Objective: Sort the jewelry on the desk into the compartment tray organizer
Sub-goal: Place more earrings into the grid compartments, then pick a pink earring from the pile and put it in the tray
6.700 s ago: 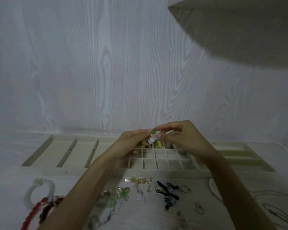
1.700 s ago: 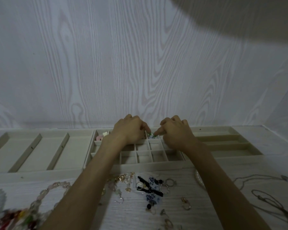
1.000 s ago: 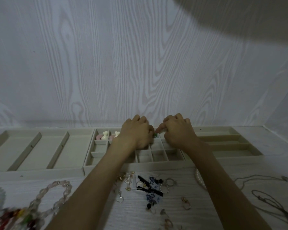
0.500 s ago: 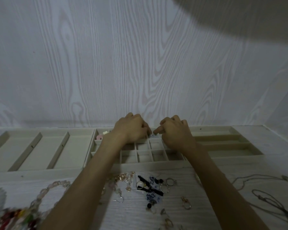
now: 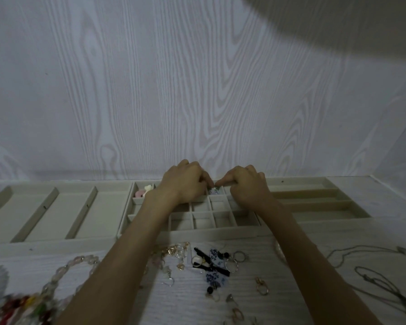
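The beige compartment tray (image 5: pixel 220 231) lies along the wall at the back of the desk. My left hand (image 5: pixel 185 181) and my right hand (image 5: pixel 246 184) hover over the back row of its small-cell grid, fingers curled. Their fingertips meet on a small glittery earring (image 5: pixel 213 190) set low in a back cell. Pink and white pieces (image 5: pixel 143 191) lie in the back-left cell. The other small cells that show hold nothing; my hands hide some of them.
Loose jewelry lies on the desk in front of the tray: rings (image 5: pixel 237 257), blue-and-white earrings with a black clip (image 5: pixel 211 263), gold earrings (image 5: pixel 261 287), a pale bead bracelet (image 5: pixel 80 261), coloured beads (image 5: pixel 21 306) and thin chains (image 5: pixel 373 277). Long compartments (image 5: pixel 56 212) flank the grid.
Both hands came down from in front of me to the tray's back row with the earring. Over the last second they have stayed there with only small finger shifts.
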Demonstrator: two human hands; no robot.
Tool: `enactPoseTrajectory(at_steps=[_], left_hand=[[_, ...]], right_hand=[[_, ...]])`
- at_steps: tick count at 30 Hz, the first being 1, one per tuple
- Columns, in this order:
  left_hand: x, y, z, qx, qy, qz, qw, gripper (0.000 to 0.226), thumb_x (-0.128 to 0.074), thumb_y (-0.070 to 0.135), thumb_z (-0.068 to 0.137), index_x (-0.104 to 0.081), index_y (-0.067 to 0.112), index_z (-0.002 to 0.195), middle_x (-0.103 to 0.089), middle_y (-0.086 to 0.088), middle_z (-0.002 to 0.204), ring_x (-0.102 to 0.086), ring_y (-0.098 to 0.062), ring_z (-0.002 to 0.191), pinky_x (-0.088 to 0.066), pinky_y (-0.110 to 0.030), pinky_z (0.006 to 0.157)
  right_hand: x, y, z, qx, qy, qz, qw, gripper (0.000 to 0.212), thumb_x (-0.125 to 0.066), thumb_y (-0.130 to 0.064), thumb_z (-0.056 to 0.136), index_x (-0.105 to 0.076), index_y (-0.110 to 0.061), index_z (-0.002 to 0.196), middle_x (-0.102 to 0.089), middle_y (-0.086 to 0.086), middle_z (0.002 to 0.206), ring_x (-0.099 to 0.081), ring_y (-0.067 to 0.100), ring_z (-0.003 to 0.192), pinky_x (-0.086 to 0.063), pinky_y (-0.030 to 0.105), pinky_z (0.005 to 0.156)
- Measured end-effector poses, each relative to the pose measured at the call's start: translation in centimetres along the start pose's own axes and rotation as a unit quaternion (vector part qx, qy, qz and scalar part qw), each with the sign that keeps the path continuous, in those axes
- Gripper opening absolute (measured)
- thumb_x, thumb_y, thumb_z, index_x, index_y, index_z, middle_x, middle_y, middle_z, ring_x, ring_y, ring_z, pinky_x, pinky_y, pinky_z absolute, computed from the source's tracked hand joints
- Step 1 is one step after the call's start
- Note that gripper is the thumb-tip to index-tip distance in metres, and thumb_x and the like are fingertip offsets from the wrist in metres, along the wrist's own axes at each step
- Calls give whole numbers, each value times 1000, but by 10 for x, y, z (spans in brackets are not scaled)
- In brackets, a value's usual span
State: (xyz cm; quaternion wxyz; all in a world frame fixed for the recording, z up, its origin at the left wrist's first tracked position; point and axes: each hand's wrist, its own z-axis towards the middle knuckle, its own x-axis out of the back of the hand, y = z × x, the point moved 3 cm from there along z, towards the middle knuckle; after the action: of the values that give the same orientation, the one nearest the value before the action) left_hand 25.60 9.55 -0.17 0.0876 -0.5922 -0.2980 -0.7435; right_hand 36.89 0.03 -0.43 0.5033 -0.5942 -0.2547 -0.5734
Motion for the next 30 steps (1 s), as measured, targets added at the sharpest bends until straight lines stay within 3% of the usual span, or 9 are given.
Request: enactPoseTrajectory(at_steps=[10, 14, 17, 22, 25, 30], left_hand=[[10, -1, 1, 13, 39, 9, 999, 29, -44, 23, 95, -66, 34, 111, -55, 1, 115, -43, -18, 110, -34, -30, 77], [38, 3, -8, 12, 105, -23, 994, 30, -46, 23, 92, -67, 31, 111, -63, 2, 110, -52, -13, 95, -43, -30, 71], [52, 3, -29, 26, 126, -39, 991, 28, -46, 25, 92, -66, 32, 111, -65, 7, 111, -59, -12, 94, -48, -31, 74], [65, -1, -67, 40, 69, -25, 996, 23, -49, 30, 94, -63, 34, 111, -58, 16, 107, -57, -9, 94, -46, -30, 77], [68, 0, -93, 37, 52, -36, 997, 21, -49, 30, 95, -65, 35, 109, -61, 17, 106, -55, -6, 86, -47, -29, 77], [54, 13, -138, 36, 1, -51, 998, 21, -51, 33, 95, -67, 38, 106, -66, 14, 113, -61, -7, 92, -51, -33, 82]], right_hand=[[16, -1, -1, 13, 44, 21, 999, 47, -42, 1, 83, -70, -30, 105, -60, 0, 123, -44, 22, 117, -27, 34, 95], [46, -13, -6, 47, 94, 66, 992, 44, -43, 1, 88, -72, -28, 103, -62, 1, 123, -48, 23, 118, -33, 41, 102], [62, -19, -23, 64, 67, 126, 988, 37, -44, -4, 92, -72, -25, 101, -62, 3, 122, -53, 20, 115, -40, 40, 101], [76, -20, -62, 60, -63, 115, 990, 26, -49, -14, 94, -71, -24, 104, -61, -1, 124, -55, 15, 111, -41, 25, 91], [83, -25, -92, 64, -80, 116, 988, 23, -51, -19, 94, -71, -27, 103, -63, -3, 119, -58, 11, 99, -46, 27, 87], [74, -33, -141, 62, -121, 75, 988, 22, -52, -23, 94, -70, -30, 105, -63, -8, 118, -59, 9, 100, -50, 34, 89]])
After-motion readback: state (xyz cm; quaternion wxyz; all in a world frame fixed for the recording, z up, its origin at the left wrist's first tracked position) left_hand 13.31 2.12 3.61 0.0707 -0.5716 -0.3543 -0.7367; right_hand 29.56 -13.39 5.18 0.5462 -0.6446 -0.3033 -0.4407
